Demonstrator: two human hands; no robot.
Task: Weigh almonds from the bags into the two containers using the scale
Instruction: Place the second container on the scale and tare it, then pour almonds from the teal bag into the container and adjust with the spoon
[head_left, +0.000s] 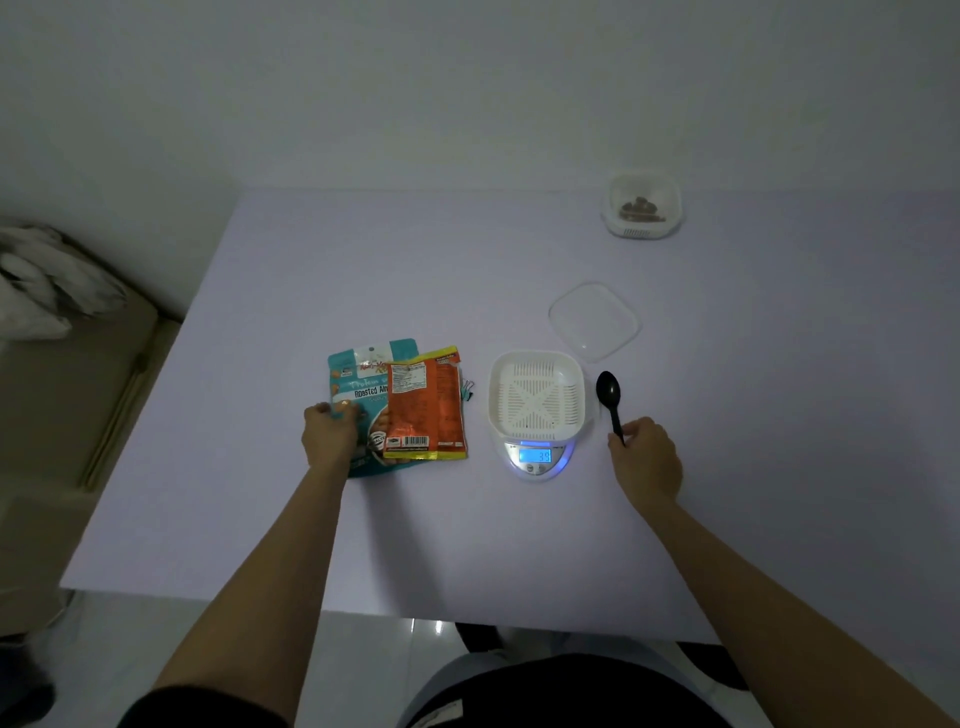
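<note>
A teal almond bag (358, 384) lies flat on the table with an orange bag (426, 410) lying on top of its right side. My left hand (330, 434) grips the teal bag's left edge. A white slotted container (536, 397) with nothing in it sits on the lit scale (537, 460), whose display reads a number. My right hand (644, 460) pinches the handle end of a black spoon (609, 395), which lies on the table right of the scale. A second container (643, 205) with brown almonds inside stands closed at the far right.
A clear lid (595, 321) lies behind the scale. A small binder clip (468, 388) pokes out by the orange bag. The table's (311, 519) left edge drops off to a low bench with crumpled white bags (47, 280).
</note>
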